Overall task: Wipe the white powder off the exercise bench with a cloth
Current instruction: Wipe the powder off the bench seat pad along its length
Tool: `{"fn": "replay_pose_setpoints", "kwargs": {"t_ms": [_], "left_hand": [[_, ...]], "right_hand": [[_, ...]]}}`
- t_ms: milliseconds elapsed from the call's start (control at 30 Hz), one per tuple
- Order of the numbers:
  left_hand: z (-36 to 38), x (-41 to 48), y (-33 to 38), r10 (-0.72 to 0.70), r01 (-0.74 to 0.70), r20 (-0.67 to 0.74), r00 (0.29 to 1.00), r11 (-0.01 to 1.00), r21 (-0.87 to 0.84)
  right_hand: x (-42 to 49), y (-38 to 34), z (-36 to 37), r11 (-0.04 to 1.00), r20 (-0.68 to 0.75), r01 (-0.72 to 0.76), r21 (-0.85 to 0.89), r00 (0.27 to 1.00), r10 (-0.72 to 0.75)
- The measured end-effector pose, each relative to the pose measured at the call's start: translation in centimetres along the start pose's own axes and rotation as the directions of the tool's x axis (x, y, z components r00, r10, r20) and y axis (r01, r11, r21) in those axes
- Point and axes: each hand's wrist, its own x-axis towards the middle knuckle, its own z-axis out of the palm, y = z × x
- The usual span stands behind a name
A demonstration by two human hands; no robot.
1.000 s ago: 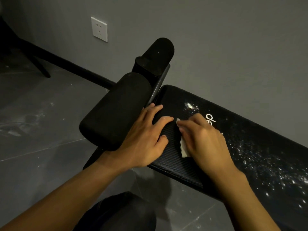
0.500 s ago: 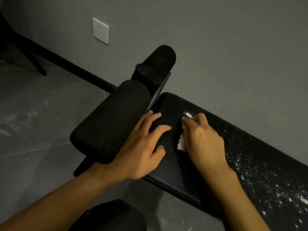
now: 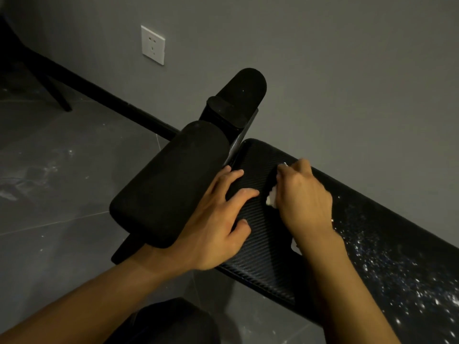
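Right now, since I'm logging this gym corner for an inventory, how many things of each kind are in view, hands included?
Bench pad: 1
Foam rollers: 2
Cloth: 1
Wall socket: 1
Hands: 2, the left hand flat on the pad and the right hand gripping the cloth
Total: 7

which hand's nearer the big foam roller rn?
Left. The left hand rests on the bench end right beside the foam roller; the right hand is farther along the bench, holding the cloth.
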Motion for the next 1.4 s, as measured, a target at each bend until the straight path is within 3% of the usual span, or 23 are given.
{"fn": "replay_pose_setpoints", "kwargs": {"t_ms": [100,333,533,733,967,1167,1333,1400], "left_hand": [[-0.1,-0.1,0.2,-0.002,0.002,0.002,1.0,1.0,-0.017],[0.0,-0.1,0.2,-0.012,0.012,-0.018,1.0,1.0,-0.029],[-0.1,-0.1,0.3,-0.01,0.009,-0.007,1.0,0.999,-0.054],[0.1,-0.1,0.0,-0.01,0.008,-0.032,0.999,0.996,-0.088],[0.1,-0.1,0.1,-0.003,0.0,-0.034,0.999,0.996,-0.094],[0.2,-0.1,0.1,-0.009,0.005,-0.033,0.999,0.993,-0.122],[0.2,-0.1,0.1,-0.008,0.002,-0.043,0.999,0.991,-0.135],[0.0,-0.1,0.2,-0.017,0.011,-0.039,0.999,0.99,-0.141]], "right_hand": [[2.4,-0.3,0.4,0.998,-0.005,-0.054,-0.012,0.999,0.054],[-1.8,0.1,-0.3,0.995,-0.018,0.078,0.056,0.997,-0.077],[4.1,0.5,0.3,0.993,0.034,-0.112,-0.026,0.993,0.113],[-0.8,0.3,-0.9,0.989,0.039,0.114,0.095,0.992,-0.118],[4.1,1.6,0.5,0.989,-0.049,-0.128,0.071,0.99,0.132],[0.9,1.4,0.1,0.982,-0.022,0.063,0.177,0.998,-0.06],[2.5,2.3,0.8,0.985,-0.081,-0.067,0.161,0.993,0.081],[2.4,1.3,0.8,0.992,-0.092,-0.04,0.123,0.994,0.051]]}}
